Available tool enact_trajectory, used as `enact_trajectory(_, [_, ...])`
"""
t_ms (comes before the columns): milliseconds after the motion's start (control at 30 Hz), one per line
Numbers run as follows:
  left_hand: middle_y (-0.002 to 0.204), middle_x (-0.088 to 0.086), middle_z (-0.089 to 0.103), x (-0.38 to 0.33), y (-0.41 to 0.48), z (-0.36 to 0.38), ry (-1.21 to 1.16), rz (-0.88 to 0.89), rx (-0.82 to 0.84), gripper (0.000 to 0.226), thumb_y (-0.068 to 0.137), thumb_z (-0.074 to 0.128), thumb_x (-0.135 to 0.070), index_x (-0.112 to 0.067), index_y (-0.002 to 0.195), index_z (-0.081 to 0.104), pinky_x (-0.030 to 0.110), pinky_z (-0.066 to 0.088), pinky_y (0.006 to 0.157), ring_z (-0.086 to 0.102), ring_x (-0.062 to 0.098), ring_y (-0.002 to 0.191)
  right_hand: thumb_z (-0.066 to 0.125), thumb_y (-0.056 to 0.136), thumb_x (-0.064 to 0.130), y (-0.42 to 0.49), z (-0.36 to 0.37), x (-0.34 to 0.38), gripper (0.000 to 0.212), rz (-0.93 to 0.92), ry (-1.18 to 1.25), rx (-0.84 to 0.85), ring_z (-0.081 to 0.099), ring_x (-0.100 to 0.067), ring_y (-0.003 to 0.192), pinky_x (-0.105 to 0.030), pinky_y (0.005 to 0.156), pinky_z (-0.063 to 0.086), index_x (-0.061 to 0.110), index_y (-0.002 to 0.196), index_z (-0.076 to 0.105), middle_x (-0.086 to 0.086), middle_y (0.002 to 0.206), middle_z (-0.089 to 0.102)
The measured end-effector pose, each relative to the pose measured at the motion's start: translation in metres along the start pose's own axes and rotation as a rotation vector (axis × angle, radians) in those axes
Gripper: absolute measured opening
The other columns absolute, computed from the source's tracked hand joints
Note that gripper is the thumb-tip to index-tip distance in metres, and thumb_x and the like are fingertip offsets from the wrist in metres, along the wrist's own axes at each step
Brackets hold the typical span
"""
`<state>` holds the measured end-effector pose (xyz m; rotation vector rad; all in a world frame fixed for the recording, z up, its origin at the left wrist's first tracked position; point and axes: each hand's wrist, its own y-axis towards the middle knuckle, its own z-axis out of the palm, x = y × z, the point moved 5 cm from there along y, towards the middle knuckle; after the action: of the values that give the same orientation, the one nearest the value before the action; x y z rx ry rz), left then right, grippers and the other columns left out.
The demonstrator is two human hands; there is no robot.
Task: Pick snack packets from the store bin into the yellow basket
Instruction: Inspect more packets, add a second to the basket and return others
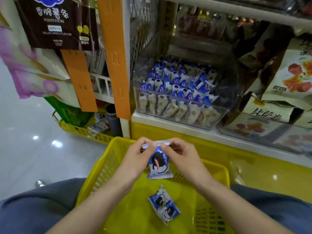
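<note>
Left hand (135, 155), right hand (183, 154) pinching blue-white snack packet (159, 166), hanging upright

Brown potato-stick bag (52, 22), orange hanging strip (116, 56), fruit-print packets (290, 78)

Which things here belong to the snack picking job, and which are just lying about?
Job: held packet, pinched by left hand and right hand; loose packets inside the yellow basket; clear store bin.
Lying about: potato sticks bag; orange strips; fruit snack boxes; floor basket.
</note>
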<state>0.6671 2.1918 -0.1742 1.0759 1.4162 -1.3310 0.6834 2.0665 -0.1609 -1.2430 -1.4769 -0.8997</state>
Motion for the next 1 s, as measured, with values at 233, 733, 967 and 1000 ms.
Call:
enact_trajectory(233, [0.079,0.016,0.052,0.012,0.003,0.006,-0.028,-0.094,0.006,0.021,0.095,0.048,-0.024,-0.007,0.082,0.051,0.035,0.042,0.067,0.056,0.023,0.075,0.063,0.085,0.022,-0.002,0.0,0.006,0.006,-0.24,-0.454,-0.03,0.059,-0.008,0.074,-0.028,0.066,0.05,0.024,0.08,0.061,0.006,0.08,0.063])
enact_trajectory(733, [0.087,0.005,0.072,0.026,0.002,-0.012,-0.153,-0.094,-0.11,0.014,0.087,0.06,-0.012,-0.006,0.1,0.06,0.015,0.053,0.06,0.067,0.004,0.067,0.051,0.094,0.009,0.0,-0.004,-0.042,0.004,0.435,0.367,-0.1,0.064,-0.007,0.06,-0.015,0.054,0.054,0.006,0.092,0.053,-0.007,0.081,0.066])
enact_trajectory(967, [0.061,-0.003,0.066,0.019,0.006,-0.028,0.154,0.076,-0.155,0.021,0.091,0.054,-0.012,-0.015,0.071,0.058,0.038,0.051,0.069,0.06,0.01,0.063,0.061,0.088,0.016,-0.009,0.011,-0.048,0.032,0.296,-0.228,0.301,0.06,-0.011,0.095,-0.025,0.084,0.049,0.011,0.118,0.051,-0.004,0.11,0.063])
enact_trajectory(1000, [0.065,0.001,0.065,0.016,0.005,-0.028,0.226,0.122,-0.141,0.019,0.09,0.055,-0.012,-0.014,0.071,0.058,0.041,0.05,0.071,0.06,0.017,0.066,0.064,0.085,0.023,-0.008,0.01,-0.046,0.045,0.224,-0.319,0.269,0.055,-0.01,0.106,-0.025,0.091,0.045,0.014,0.126,0.047,0.002,0.12,0.057])
